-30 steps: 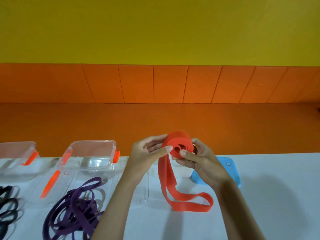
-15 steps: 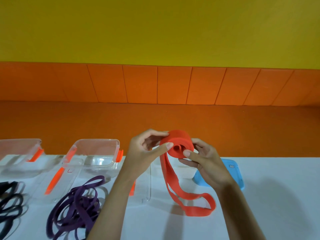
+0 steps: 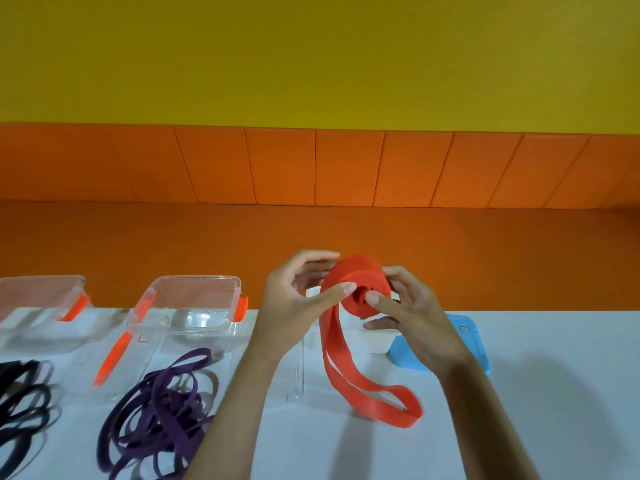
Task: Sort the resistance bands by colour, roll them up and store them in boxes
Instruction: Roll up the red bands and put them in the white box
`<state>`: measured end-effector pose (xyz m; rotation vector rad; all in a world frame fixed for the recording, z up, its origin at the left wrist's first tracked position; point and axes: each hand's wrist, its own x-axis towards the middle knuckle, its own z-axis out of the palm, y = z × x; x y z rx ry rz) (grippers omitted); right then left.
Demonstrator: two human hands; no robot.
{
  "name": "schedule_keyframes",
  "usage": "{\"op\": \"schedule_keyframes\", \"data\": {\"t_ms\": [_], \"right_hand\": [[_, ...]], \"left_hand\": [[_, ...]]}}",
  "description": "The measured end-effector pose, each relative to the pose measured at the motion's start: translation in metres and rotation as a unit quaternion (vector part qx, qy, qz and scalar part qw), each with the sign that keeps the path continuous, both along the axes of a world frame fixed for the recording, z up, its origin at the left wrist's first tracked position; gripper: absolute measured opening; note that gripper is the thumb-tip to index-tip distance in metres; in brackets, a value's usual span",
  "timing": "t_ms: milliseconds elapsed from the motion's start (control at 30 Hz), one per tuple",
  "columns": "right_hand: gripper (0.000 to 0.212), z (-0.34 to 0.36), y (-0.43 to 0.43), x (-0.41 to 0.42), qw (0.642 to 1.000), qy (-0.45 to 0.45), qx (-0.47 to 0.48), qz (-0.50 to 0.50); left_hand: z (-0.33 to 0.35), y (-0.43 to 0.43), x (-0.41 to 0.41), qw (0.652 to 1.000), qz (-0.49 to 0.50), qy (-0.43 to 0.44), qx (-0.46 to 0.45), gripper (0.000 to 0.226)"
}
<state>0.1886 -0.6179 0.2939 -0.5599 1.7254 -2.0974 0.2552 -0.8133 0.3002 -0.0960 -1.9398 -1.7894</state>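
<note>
Here the fingertips (image 3: 346, 288) of the left hand (image 3: 294, 306) and right hand (image 3: 415, 323) curl round the rolled part of the red band (image 3: 356, 278), gripping it above the white table (image 3: 536, 410). Its loose tail hangs down and loops on the tabletop. Leftward lie purple bands (image 3: 162, 407), black bands (image 3: 20, 400) and a clear box (image 3: 197, 278). Behind the right hand sits what may be a white box (image 3: 379, 342), beside a blue lid (image 3: 474, 337).

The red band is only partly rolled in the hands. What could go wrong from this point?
1. The left hand and the right hand pinch the roll of the red band between thumbs and fingers, above the table; a slip could let it spring open.
2. Its loose tail is a doubled loop lying on the table; the two layers might wind in unevenly or twisted.
</note>
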Motion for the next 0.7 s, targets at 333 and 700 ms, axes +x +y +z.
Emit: {"op": "schedule_keyframes", "data": {"t_ms": [333, 700], "right_hand": [[0.039, -0.018, 0.000, -0.001, 0.996, -0.010, 0.086, 0.025], [0.041, -0.021, 0.003, 0.001, 0.996, -0.078, -0.033, 0.038]], "left_hand": [[-0.016, -0.004, -0.003, 0.995, -0.053, -0.085, -0.021, 0.056], [-0.010, -0.006, 0.000, 0.983, -0.097, -0.140, 0.068, 0.047]]}}
